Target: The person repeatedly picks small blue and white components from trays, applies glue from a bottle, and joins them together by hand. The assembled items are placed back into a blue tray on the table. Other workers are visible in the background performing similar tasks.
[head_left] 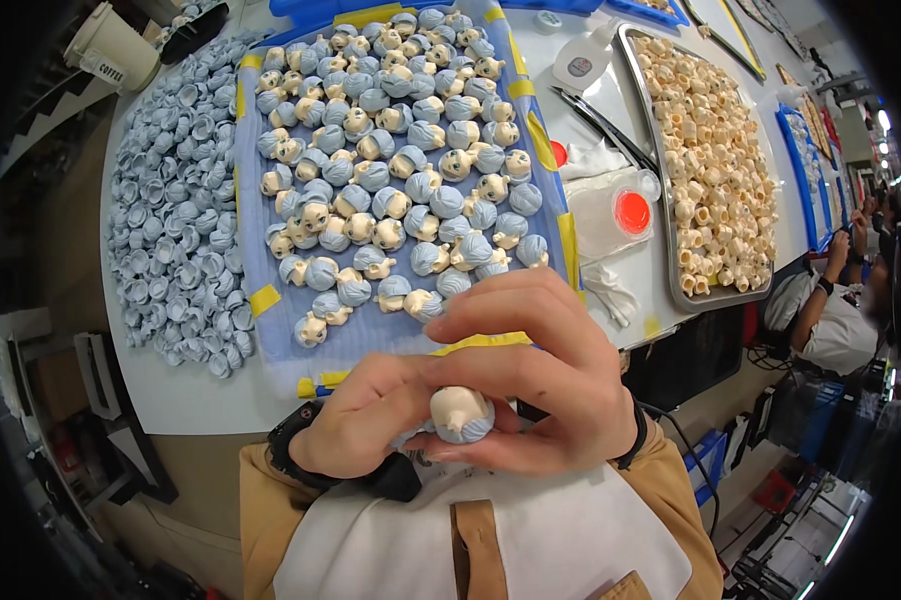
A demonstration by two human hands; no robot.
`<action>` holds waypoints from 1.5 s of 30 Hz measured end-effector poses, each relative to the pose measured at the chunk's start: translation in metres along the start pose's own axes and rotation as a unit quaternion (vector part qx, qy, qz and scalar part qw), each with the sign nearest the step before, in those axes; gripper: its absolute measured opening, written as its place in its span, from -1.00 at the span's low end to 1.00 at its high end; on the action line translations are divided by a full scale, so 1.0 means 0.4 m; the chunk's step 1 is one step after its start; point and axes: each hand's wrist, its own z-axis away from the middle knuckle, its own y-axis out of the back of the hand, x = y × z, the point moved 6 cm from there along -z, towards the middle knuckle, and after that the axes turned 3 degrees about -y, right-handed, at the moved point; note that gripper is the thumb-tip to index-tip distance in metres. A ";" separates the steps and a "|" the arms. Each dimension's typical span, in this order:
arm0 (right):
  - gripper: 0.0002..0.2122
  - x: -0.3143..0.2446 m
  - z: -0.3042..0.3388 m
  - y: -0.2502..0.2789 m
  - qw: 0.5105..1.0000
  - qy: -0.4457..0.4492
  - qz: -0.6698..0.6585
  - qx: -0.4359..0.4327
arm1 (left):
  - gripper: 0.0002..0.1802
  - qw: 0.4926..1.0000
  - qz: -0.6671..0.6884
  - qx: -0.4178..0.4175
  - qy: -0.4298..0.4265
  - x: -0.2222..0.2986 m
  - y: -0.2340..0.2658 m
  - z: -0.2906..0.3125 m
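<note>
Right hand (561,385) pinches small cream-and-pale-blue plastic doll head (462,414); left hand (363,412) curled beside it, grip unclear. Suggest light, even pressure.

This looks like a workshop or a small factory's assembly room — the desk (201,405) carries parts in bulk: a heap of pale blue hair shells (181,215), cream pieces (706,150) filling a metal tray (706,303), dozens of doll heads (455,165). Another person (836,325) is nearby — strip lights (839,540) too.
</note>
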 end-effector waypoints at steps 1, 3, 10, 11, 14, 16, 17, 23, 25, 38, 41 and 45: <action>-0.66 -0.001 -0.002 0.001 1.000 -0.010 -0.012 -0.006 | -0.55 0.999 0.010 -0.035 -0.012 -0.003 -0.001 0.002; -0.65 -0.002 -0.003 0.002 1.000 -0.019 -0.020 -0.012 | -0.61 0.993 0.032 -0.105 -0.037 -0.016 0.009 0.007; -0.65 0.002 -0.003 0.001 1.000 -0.007 -0.009 -0.007 | -0.63 0.995 0.010 -0.094 -0.025 -0.027 0.014 0.006; -0.65 0.002 -0.002 0.000 1.000 -0.007 -0.009 -0.009 | -0.63 0.996 0.016 -0.088 -0.026 -0.021 0.008 0.005; -0.71 -0.002 0.002 -0.005 0.999 -0.021 -0.021 0.014 | -0.62 0.998 -0.004 -0.057 -0.041 -0.017 0.009 0.010; -0.71 -0.036 0.012 0.008 0.995 0.034 0.085 0.029 | -0.63 0.997 -0.030 -0.022 -0.074 -0.017 0.026 0.024; -0.71 -0.056 0.022 0.009 0.988 0.061 0.136 0.037 | -0.64 0.994 -0.044 0.001 -0.100 -0.012 0.047 0.047; -0.65 -0.037 0.033 -0.024 0.982 -0.001 0.180 -0.056 | -0.66 0.942 -0.299 0.086 -0.129 0.017 0.079 0.067; -0.58 -0.023 0.041 0.009 0.983 -0.015 0.158 -0.094 | -0.68 0.910 -0.355 0.168 -0.132 0.016 0.114 0.102; -0.79 0.198 0.196 0.514 0.783 -0.259 0.549 0.137 | -0.70 0.951 0.070 0.044 -0.299 0.021 0.105 0.113; -0.88 0.222 0.163 0.504 0.769 -0.225 0.587 0.115 | -0.75 0.970 0.091 0.090 -0.209 0.022 0.089 0.052; -0.91 0.158 0.195 0.521 0.813 -0.273 0.446 0.255 | -0.80 0.997 0.005 0.036 -0.067 -0.011 0.063 0.028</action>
